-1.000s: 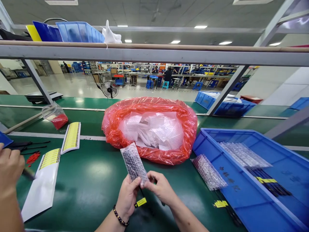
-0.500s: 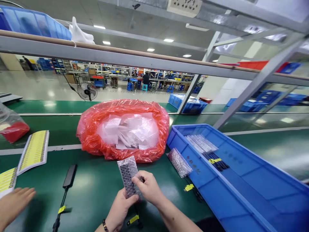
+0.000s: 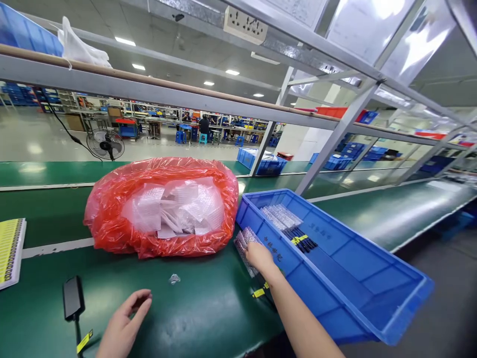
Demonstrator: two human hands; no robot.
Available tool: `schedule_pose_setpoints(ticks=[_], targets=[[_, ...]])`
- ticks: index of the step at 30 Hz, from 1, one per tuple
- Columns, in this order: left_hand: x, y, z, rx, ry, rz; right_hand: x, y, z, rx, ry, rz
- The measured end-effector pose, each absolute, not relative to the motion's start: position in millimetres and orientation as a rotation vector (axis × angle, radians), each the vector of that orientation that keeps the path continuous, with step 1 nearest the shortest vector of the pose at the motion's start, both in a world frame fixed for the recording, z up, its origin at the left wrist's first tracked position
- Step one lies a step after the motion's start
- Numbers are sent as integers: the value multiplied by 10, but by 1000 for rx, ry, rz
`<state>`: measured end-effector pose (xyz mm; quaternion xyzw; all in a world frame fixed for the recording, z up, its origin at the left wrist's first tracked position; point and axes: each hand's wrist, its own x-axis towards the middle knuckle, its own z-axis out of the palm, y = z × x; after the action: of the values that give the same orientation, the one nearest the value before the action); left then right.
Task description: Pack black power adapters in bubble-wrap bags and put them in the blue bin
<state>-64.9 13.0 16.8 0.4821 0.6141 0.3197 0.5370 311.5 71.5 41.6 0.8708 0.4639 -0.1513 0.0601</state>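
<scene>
My right hand (image 3: pixel 259 257) is closed on a bubble-wrap pouch (image 3: pixel 242 243), beside the near side of the long blue bin (image 3: pixel 298 263). Another wrapped pouch lies against it there, and black cables with yellow labels (image 3: pixel 258 293) trail out below. My left hand (image 3: pixel 125 320) is empty above the green bench, its thumb and fingers curved but apart. To its left lies a flat black device (image 3: pixel 73 298) with a cable and a yellow tag (image 3: pixel 85 341). A small clear plastic scrap (image 3: pixel 174 279) rests ahead of my left hand.
A red plastic bag (image 3: pixel 112 223) full of bubble-wrap pouches (image 3: pixel 182 204) stands at the bench's middle. Inside the bin lie several wrapped pieces (image 3: pixel 281 217) with black cables. Yellow label sheets (image 3: pixel 11 251) lie at far left. A metal rack post (image 3: pixel 335 141) rises behind the bin.
My right hand has carried the pouch rightward to the one beside the bin. My left hand has let go and moved left. The view has turned right; another person's hand has left it.
</scene>
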Motion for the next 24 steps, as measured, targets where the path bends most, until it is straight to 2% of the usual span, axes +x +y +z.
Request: schedule_pose_setpoints(ticks=[5,8,13,18,21,24], targets=[[-1224,355,46,1593,1947,747,3240,947,270,2654,1362,-445],[-1590,478,18,1843,2292,624,3268,968,256,2669,1341,-428],[-1881,641,90,1523,2489,137,3269,939,294,2694,1332,-389],[-2041,846,-39,1303,2423,-19,3294,785,495,2766,1336,-258],[-1990,843,-52,1274,2363,165,3215,668,629,2801,1396,-172],[-1694,651,115,1053,1922,793,2969,605,715,2820,1631,-251]])
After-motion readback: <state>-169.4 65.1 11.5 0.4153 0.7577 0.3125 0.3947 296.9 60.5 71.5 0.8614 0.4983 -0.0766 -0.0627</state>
